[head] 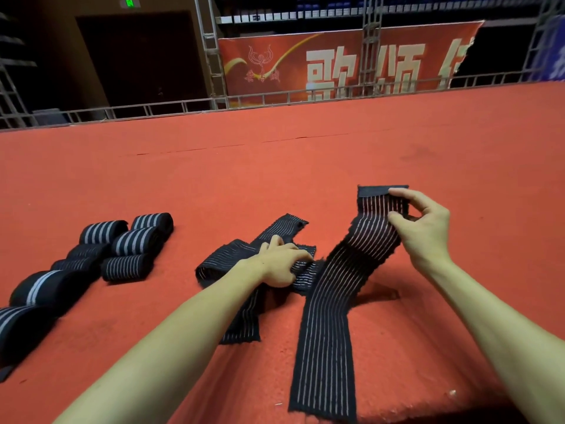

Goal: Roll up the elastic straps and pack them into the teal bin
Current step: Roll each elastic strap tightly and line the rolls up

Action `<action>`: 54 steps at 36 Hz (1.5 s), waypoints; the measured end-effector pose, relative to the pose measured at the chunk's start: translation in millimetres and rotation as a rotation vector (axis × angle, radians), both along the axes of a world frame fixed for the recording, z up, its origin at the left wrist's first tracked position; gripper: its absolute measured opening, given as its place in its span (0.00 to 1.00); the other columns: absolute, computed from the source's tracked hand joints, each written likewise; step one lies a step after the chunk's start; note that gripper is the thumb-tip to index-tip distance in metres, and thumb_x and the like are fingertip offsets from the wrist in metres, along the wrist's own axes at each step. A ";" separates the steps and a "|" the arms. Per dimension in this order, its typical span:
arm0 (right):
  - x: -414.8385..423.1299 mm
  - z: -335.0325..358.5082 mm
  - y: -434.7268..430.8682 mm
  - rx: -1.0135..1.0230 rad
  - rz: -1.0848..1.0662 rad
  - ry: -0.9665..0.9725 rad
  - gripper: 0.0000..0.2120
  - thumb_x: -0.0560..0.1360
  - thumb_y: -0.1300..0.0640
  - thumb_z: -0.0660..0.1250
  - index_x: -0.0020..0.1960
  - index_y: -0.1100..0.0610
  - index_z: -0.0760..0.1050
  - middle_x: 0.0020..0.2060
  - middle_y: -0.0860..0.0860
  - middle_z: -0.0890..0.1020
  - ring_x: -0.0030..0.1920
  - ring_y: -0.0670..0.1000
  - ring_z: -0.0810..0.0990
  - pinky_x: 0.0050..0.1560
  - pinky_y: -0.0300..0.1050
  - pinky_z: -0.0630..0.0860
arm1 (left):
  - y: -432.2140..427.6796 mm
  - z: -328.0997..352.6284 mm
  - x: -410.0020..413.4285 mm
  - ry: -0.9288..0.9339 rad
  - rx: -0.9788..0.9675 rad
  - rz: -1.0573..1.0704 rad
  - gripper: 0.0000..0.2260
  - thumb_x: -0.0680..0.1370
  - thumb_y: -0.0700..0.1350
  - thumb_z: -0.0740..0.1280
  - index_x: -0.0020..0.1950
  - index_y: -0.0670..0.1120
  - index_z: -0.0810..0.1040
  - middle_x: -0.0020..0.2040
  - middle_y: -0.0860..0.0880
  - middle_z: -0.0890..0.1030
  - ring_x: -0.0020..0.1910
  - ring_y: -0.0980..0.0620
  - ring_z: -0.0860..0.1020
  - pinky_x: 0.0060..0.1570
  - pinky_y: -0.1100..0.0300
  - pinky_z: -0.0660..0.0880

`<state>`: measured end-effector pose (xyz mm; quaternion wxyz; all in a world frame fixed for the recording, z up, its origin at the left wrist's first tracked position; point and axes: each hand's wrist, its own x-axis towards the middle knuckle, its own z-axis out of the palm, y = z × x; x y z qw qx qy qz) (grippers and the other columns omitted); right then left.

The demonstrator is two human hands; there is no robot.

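Observation:
A long black elastic strap with thin white stripes (327, 325) runs from the near edge up to my right hand (425, 228), which pinches its upper end between thumb and fingers and lifts it off the red carpet. My left hand (282, 261) rests with curled fingers on a loose pile of unrolled straps (220, 261) in the middle, gripping the fabric. Several rolled straps (128, 246) lie in a cluster on the left. No teal bin is in view.
The red carpeted floor (305, 166) stretches far ahead to a metal rail (183, 105). Behind the rail hangs a red banner (336, 62) on a truss frame. More rolled straps (36, 292) lie near the left edge.

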<state>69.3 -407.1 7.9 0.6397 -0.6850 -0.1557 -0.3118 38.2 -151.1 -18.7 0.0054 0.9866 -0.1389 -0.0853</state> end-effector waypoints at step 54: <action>-33.7 -5.5 14.7 -0.196 0.191 0.030 0.23 0.66 0.78 0.64 0.50 0.54 0.83 0.45 0.47 0.85 0.36 0.35 0.79 0.36 0.25 0.70 | 46.0 45.6 -14.0 -0.184 -0.598 -0.010 0.14 0.76 0.38 0.71 0.41 0.53 0.69 0.37 0.52 0.71 0.36 0.53 0.66 0.39 0.57 0.66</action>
